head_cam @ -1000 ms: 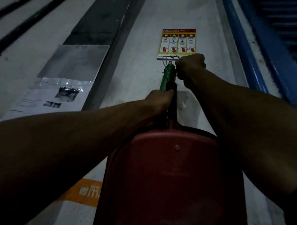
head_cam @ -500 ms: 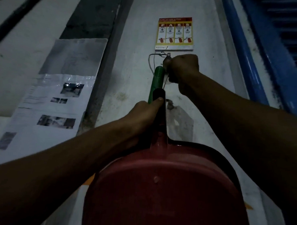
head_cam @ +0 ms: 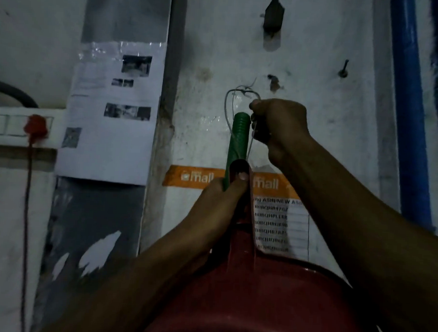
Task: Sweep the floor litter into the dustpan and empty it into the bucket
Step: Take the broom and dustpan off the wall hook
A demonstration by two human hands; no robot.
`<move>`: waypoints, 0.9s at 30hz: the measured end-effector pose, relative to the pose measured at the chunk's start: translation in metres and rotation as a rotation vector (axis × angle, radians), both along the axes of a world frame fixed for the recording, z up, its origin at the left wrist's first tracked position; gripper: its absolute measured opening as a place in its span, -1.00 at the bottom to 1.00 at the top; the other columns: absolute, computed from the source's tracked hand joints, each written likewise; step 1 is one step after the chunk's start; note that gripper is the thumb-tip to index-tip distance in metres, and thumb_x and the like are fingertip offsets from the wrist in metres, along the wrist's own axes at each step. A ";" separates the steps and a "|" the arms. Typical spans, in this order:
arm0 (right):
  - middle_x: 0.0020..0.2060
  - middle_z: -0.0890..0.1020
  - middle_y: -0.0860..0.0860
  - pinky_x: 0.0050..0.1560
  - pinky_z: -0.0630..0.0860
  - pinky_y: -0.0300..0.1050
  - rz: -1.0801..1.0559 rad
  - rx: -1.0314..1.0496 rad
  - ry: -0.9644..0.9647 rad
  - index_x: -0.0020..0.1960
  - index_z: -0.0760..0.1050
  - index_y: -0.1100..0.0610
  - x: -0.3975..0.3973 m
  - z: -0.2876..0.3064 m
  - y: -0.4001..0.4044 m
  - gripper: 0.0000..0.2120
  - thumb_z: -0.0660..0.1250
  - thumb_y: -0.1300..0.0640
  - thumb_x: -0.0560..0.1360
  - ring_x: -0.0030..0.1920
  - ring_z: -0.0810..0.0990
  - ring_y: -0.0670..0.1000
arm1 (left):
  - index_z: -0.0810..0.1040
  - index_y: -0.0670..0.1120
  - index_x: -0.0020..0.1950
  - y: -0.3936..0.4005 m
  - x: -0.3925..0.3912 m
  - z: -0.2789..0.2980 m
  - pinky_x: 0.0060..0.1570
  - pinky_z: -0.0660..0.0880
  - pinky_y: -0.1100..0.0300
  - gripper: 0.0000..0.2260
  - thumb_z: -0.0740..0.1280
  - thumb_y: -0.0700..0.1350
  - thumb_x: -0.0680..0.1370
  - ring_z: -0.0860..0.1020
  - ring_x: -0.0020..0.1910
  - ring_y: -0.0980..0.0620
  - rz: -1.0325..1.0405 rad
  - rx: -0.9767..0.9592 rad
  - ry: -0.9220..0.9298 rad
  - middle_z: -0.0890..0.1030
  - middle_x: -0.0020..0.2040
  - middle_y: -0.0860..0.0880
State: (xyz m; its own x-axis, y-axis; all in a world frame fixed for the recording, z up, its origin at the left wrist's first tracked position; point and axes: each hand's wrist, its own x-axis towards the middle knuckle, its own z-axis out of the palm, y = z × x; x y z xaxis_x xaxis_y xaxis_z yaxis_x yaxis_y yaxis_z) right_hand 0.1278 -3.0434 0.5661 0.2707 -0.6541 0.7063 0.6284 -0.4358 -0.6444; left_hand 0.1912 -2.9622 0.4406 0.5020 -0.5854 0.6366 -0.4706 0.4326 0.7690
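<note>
We hold the red dustpan (head_cam: 269, 306) up against a white wall (head_cam: 315, 120), its broad back filling the lower centre of the frame and its handle rising toward the middle. Our left hand (head_cam: 218, 206) grips that handle together with a green handle (head_cam: 236, 136) that stands out above it; the thumb lies along the red handle with its nail facing us. Just right of the green tip, our right hand (head_cam: 277, 125) is curled, its fingers pinching a thin wire loop (head_cam: 230, 103) that arches over the top of the green handle and runs down beside it.

Above, near the top centre of the frame, a dark hook (head_cam: 273, 15) sticks out of the wall, and a smaller nail (head_cam: 344, 69) sits to its right. An orange label strip (head_cam: 197, 177) and a printed list (head_cam: 278, 223) lie behind the hands. At the left, a sheet with small photos (head_cam: 115, 111) is taped to the wall, and a red plug (head_cam: 35, 127) with a hanging cord sits at the far left. A blue frame (head_cam: 410, 124) runs down the right edge.
</note>
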 end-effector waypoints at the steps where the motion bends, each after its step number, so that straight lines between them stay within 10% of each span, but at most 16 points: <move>1: -0.47 0.52 0.08 -0.50 0.45 -0.27 0.020 0.013 0.016 -0.27 0.53 0.25 0.000 -0.013 0.003 -0.84 0.38 0.33 0.48 -0.56 0.45 -0.05 | 0.57 -0.03 0.10 0.004 -0.002 -0.014 -0.07 0.61 0.15 -0.64 0.21 0.21 0.58 0.67 -0.11 0.10 -0.019 0.006 0.019 0.70 -0.09 0.02; 6: -0.44 0.54 0.07 -0.50 0.45 -0.29 0.144 0.092 0.085 -0.23 0.57 0.24 -0.007 -0.073 0.018 -0.88 0.39 0.31 0.49 -0.54 0.48 -0.08 | 0.52 0.06 0.09 0.031 -0.016 -0.080 -0.34 0.51 0.40 -0.68 0.21 0.25 0.53 0.65 -0.18 0.23 -0.004 0.024 0.093 0.68 -0.14 0.18; 14: -0.41 0.56 0.03 -0.48 0.45 -0.28 0.353 0.103 0.242 -0.05 0.61 0.26 -0.040 -0.145 0.044 -0.91 0.33 0.28 0.55 -0.48 0.51 -0.09 | 0.50 0.43 -0.07 0.073 -0.070 -0.158 -0.06 0.56 0.14 -0.80 0.20 0.43 0.43 0.58 -0.12 0.29 0.232 0.064 0.159 0.61 -0.09 0.26; 19: -0.40 0.58 -0.01 -0.36 0.47 -0.24 0.482 0.074 0.359 -0.15 0.59 0.17 -0.071 -0.181 0.065 -0.87 0.32 0.24 0.55 -0.36 0.54 -0.07 | 0.53 0.05 0.13 0.100 -0.125 -0.194 0.07 0.56 -0.02 -0.66 0.22 0.25 0.55 0.59 0.06 -0.08 0.296 0.035 0.232 0.61 0.07 -0.10; 27: -0.45 0.57 -0.02 -0.29 0.48 -0.20 0.770 0.194 0.493 -0.27 0.52 0.14 -0.104 -0.226 0.115 -0.76 0.31 0.20 0.57 -0.42 0.53 -0.06 | 0.46 -0.07 0.10 0.151 -0.191 -0.243 -0.26 0.47 0.36 -0.66 0.17 0.16 0.52 0.50 -0.22 0.27 0.511 0.118 0.223 0.55 -0.16 0.13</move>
State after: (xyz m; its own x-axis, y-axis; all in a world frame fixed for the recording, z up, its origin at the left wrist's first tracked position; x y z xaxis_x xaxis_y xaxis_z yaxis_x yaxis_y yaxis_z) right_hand 0.0240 -2.9288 0.3401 0.9187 -0.2647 0.2933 0.3354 0.1304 -0.9330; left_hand -0.0001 -2.8114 0.1974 0.8550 -0.2934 0.4277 -0.4183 0.0975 0.9030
